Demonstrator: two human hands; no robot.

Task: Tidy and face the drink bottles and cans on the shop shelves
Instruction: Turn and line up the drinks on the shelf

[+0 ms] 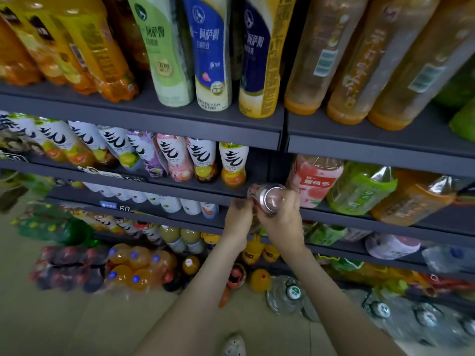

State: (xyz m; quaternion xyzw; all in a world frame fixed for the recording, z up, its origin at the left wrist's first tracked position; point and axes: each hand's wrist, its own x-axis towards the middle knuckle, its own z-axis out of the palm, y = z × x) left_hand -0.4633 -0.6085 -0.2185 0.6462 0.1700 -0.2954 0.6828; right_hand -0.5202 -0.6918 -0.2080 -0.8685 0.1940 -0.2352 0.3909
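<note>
A drink can (267, 197) with a red and white label and a silver end is tilted, its end facing me, just in front of the second shelf (180, 185). My left hand (237, 222) grips its lower left side. My right hand (284, 223) curls round it from the right. The can hangs near the bare gap at the right end of a row of white sparkling-drink bottles (232, 164). Most of the can's body is hidden by my fingers.
Tall milk-tea bottles (210, 52) and amber tea bottles (359, 60) stand on the top shelf. A pink peach bottle (314, 181) and a green one (359, 188) stand right of the can. Shrink-wrapped packs (102, 268) and water bottles (385, 309) crowd the floor.
</note>
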